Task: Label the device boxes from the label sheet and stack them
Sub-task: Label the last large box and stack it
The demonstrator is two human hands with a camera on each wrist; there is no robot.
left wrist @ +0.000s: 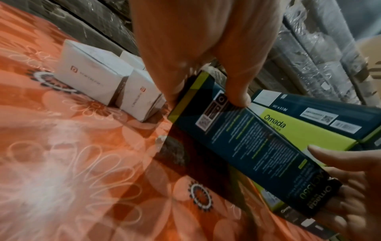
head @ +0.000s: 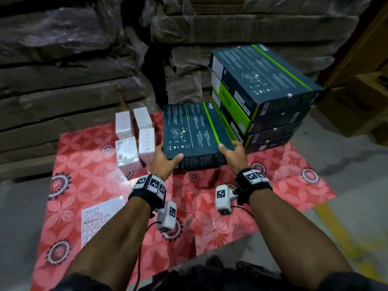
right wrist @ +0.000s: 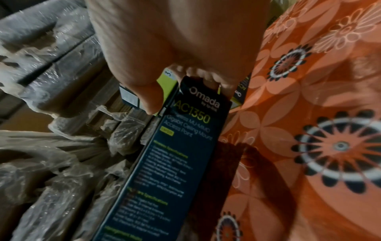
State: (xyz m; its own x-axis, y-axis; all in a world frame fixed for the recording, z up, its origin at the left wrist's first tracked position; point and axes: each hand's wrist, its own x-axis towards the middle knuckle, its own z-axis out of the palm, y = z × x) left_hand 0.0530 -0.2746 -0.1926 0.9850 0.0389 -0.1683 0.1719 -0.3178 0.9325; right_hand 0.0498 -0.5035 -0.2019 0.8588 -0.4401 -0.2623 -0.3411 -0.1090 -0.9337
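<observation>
I hold a flat dark teal and green device box (head: 194,131) above the red floral mat (head: 210,196). My left hand (head: 164,157) grips its near left corner, thumb on top. My right hand (head: 232,151) grips the near right corner. The left wrist view shows the box's printed side (left wrist: 253,146) with my left thumb (left wrist: 239,96) on its edge. In the right wrist view the box side (right wrist: 181,146) reads Omada AC1350 under my right hand (right wrist: 185,84). A stack of several matching boxes (head: 262,97) stands to the right. The label sheet (head: 98,217) lies on the mat near left.
Several small white boxes (head: 134,139) sit in a cluster left of the held box, also seen as white boxes (left wrist: 107,78) in the left wrist view. Plastic-wrapped cardboard stacks (head: 73,70) wall the back. A brown carton (head: 361,101) stands at right. Grey floor with a yellow line (head: 344,238).
</observation>
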